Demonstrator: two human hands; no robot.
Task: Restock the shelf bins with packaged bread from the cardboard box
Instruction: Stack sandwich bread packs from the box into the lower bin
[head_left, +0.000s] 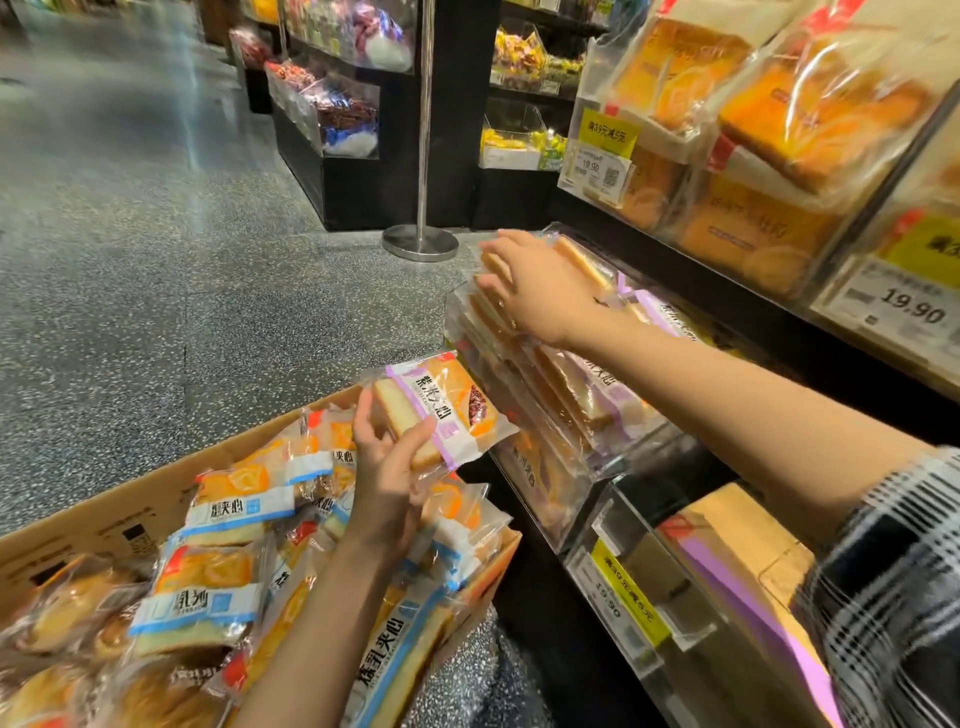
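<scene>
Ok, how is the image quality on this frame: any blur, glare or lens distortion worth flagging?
Head view: wide-angle bend curves the shelf edges and stretches the plaid sleeve; the floor at far left is smeared and streaked with reflections; glare sits on the bread wrappers in the upper bin; the left hand and its purple pack are sharp; the right hand is slightly soft.

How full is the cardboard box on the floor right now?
Still well stocked. The cardboard box is heaped with blue-banded bread packets rising above its rim, while the left hand holds a purple-banded packet above it.
</scene>
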